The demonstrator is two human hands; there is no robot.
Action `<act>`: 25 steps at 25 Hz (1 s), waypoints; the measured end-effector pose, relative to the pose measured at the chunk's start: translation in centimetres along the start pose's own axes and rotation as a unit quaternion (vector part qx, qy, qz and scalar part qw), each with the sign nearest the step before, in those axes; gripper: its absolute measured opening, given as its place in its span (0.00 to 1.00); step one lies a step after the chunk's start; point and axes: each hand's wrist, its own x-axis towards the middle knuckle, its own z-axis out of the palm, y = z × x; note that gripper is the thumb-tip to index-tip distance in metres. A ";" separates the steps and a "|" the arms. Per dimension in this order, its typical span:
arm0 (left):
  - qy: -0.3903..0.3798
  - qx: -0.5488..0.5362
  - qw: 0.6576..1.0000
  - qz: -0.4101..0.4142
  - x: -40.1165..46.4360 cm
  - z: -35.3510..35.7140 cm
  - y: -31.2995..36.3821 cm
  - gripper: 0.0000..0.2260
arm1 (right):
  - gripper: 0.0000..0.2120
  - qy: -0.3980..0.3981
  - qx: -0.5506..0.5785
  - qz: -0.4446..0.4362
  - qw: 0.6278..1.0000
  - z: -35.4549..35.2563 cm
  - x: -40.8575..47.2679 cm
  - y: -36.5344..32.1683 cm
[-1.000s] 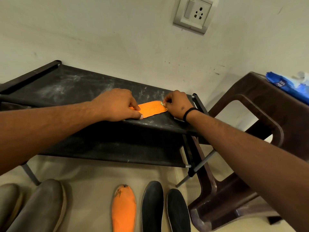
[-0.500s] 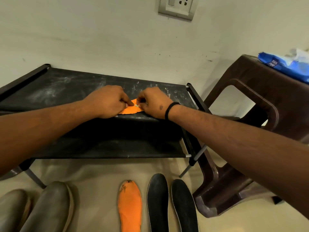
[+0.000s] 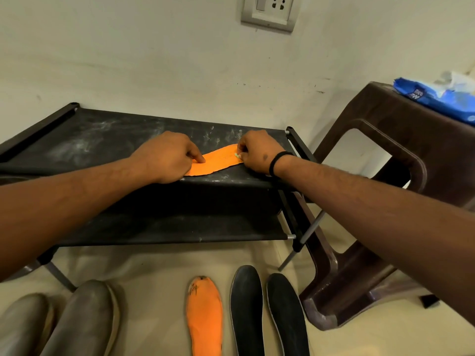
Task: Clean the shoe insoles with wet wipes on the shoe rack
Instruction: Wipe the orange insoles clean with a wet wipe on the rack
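An orange insole (image 3: 216, 162) lies flat on the top shelf of the black shoe rack (image 3: 102, 140), near its front right corner. My left hand (image 3: 167, 156) presses down on the insole's left end with curled fingers. My right hand (image 3: 257, 152) grips a small wad of wet wipe (image 3: 237, 155) against the insole's right end; only a pale bit of the wipe shows under the fingers. A blue pack of wet wipes (image 3: 442, 97) lies on the brown stool at the right.
On the floor in front stand a second orange insole (image 3: 204, 317) and two black insoles (image 3: 246, 309) (image 3: 288, 317). A pair of grey shoes (image 3: 82, 319) sits at the lower left. The brown plastic stool (image 3: 385, 155) stands right of the rack. A wall socket (image 3: 268, 10) is above.
My right hand has slid to the right along the insole with the wipe, uncovering more of the orange surface. My left hand stays on the left end.
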 end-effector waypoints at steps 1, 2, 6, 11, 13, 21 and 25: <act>-0.002 -0.002 1.000 -0.002 0.0 0.0 0.0 0.19 | 0.07 -0.005 0.012 -0.011 1.000 0.1 -0.2 -0.4; -0.003 -0.002 1.000 -0.002 0.0 0.1 0.1 0.19 | 0.07 -0.009 0.027 -0.027 0.999 0.2 -0.5 -0.9; -0.004 0.016 1.000 0.001 0.2 0.0 0.1 0.18 | 0.06 -0.017 0.069 -0.094 0.993 0.3 -1.8 -3.7; -0.005 0.014 1.000 0.007 0.1 0.1 -0.1 0.19 | 0.05 -0.050 0.069 -0.103 0.991 -0.1 -1.3 -3.5; -0.006 0.006 1.000 0.007 0.1 0.1 -0.1 0.19 | 0.06 -0.034 0.032 -0.079 0.996 -0.1 -0.8 -2.2; 0.008 -0.001 1.000 0.000 0.0 0.0 0.1 0.19 | 0.06 0.018 0.022 0.008 1.000 0.8 1.5 -1.7; 0.014 0.003 1.000 -0.022 -0.1 0.0 0.0 0.19 | 0.07 0.011 0.063 -0.029 0.998 0.9 0.7 -3.6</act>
